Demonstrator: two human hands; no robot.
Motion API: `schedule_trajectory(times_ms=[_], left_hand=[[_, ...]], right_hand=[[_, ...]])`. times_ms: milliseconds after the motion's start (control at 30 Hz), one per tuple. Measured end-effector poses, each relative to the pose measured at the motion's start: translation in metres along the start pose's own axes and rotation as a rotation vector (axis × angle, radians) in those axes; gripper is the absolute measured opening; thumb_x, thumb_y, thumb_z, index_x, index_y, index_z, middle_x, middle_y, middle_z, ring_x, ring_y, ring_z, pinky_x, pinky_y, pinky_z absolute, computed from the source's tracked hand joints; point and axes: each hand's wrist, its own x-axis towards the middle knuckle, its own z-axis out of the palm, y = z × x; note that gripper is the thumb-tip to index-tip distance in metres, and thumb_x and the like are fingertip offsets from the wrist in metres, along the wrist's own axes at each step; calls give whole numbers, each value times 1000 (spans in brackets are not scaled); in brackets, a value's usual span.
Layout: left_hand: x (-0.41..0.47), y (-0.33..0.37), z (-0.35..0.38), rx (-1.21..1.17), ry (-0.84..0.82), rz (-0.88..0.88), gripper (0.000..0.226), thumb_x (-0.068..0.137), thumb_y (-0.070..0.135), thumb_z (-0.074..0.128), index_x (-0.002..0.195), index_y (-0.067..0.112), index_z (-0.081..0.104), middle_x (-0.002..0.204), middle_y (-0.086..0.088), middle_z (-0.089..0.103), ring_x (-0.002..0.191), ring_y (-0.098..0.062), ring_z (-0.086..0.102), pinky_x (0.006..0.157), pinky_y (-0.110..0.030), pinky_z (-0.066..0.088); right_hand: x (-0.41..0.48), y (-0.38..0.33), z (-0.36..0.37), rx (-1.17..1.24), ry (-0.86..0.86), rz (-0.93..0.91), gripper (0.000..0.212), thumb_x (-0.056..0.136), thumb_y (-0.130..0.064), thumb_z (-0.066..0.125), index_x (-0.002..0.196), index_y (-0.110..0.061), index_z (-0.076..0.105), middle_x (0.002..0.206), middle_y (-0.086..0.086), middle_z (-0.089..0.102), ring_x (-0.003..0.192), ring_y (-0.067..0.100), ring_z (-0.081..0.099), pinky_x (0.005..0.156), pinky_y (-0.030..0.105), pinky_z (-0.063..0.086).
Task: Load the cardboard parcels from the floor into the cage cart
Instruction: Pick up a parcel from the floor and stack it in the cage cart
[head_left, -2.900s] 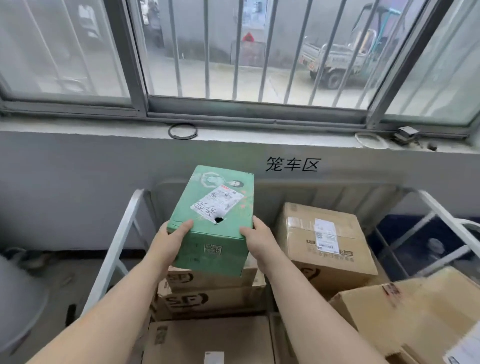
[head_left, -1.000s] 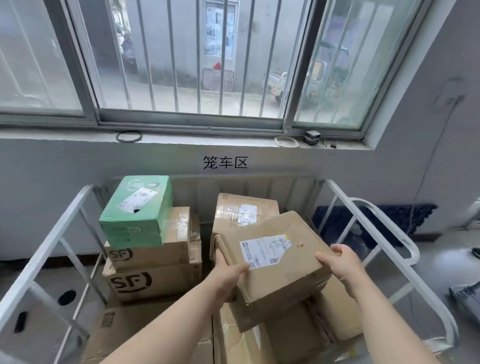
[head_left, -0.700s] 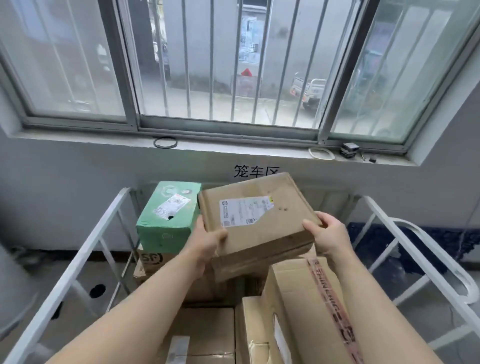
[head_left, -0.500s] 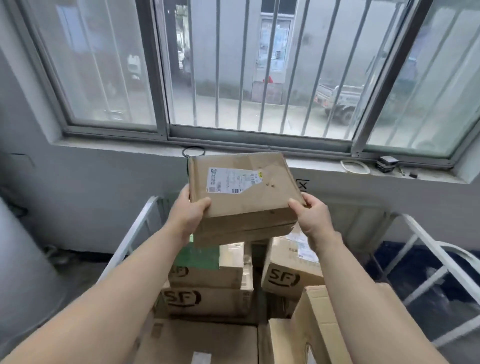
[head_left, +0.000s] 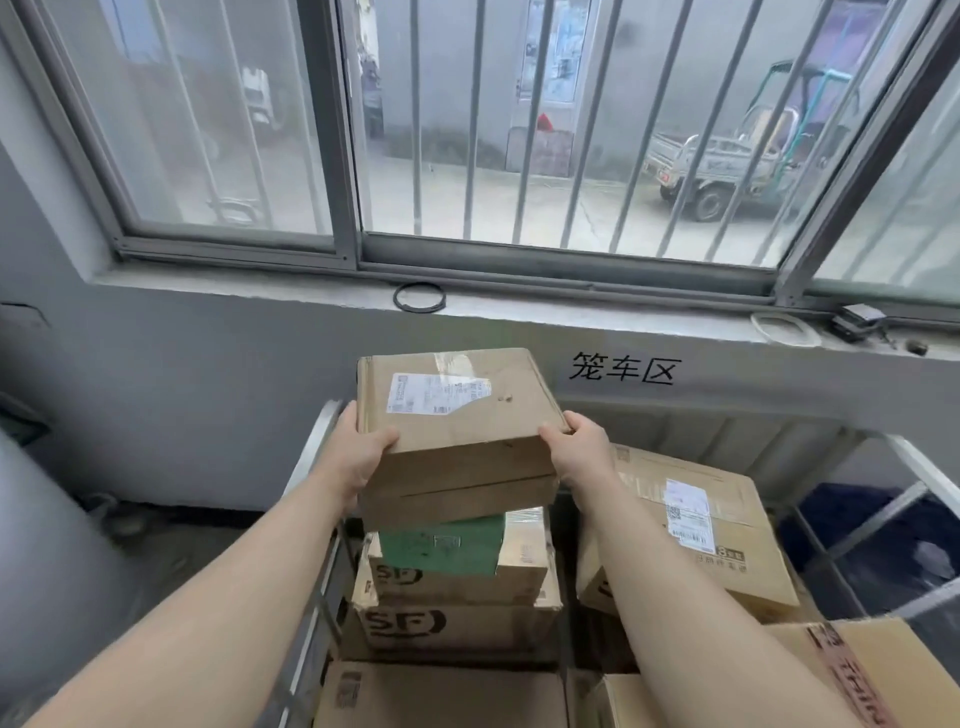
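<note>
Beneath a barred window, left hand and right hand clasp a flat brown cardboard parcel by its sides. It is held level, probably to sit squarely on the green carton.

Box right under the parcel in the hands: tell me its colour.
The box beneath the held parcel is green, seen best in the head view.

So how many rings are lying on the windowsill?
2: a black ring near the middle and a white ring at the far right. None looks hidden.
</note>
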Motion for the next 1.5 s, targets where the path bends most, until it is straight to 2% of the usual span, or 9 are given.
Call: schedule_trajectory(times_ms=[133,300,433,567,767,1033,1200,1367,1500], left_hand=[[2,-14,0,-1,13,-1,48,96,6,53,139,21,39,123,-2,57,100,-17,56,69,-22,45],[-2,-17,-1,109,104,49,43,94,9,52,135,18,43,120,0,57,105,-21,54,78,-28,41],[-15,-17,11,388,252,162,38,88,13,49,126,13,46,124,-4,47,111,-25,48,90,-38,41],[-39,-18,42,726,352,282,66,90,19,49,149,7,24,158,-10,21,147,-24,13,120,-42,1],[-123,-27,136,673,188,354,69,97,27,47,154,7,13,161,-7,13,149,-18,5,121,-36,-5],[-223,-100,283,553,-169,-13,77,90,41,59,152,15,22,156,-7,29,141,-25,31,115,-43,30],[-263,-148,333,539,-386,-317,87,91,45,60,154,9,13,159,-9,22,143,-26,28,112,-36,31],[-283,-182,363,514,-424,-429,76,94,38,58,152,7,21,154,-9,33,139,-26,36,110,-32,32],[-285,-195,375,458,-382,-402,43,93,19,60,133,12,47,132,-4,58,116,-20,55,94,-20,39]], right_hand=[[1,8,8,-49,4,-1,19,90,-17,56,73,-11,50,65,-3,44,63,17,39,58,30,33],[-5,6,5,-78,-38,-15,43,95,-20,56,128,6,51,98,11,62,89,25,59,92,51,49],[-12,15,-10,-87,-67,-8,58,97,-28,58,149,-10,39,147,10,47,131,24,49,110,41,41],[-25,30,-41,-113,-83,-38,56,98,-29,57,150,-15,39,150,8,44,136,22,44,112,39,38],[-41,74,-135,-250,-73,-74,54,96,-31,58,146,-15,45,149,5,47,135,22,45,112,39,38],[-75,185,-315,-507,52,202,58,95,-33,60,146,-9,42,150,13,44,134,32,46,105,43,41],[-102,271,-368,-555,-12,438,66,90,-37,68,141,-4,43,142,16,52,127,34,51,102,41,43],[-107,335,-380,-492,-40,520,79,80,-40,76,143,-7,40,139,13,55,125,32,54,104,44,45],[-108,341,-379,-437,-1,526,74,77,-40,80,135,-9,47,132,12,59,118,32,58,101,43,47]])
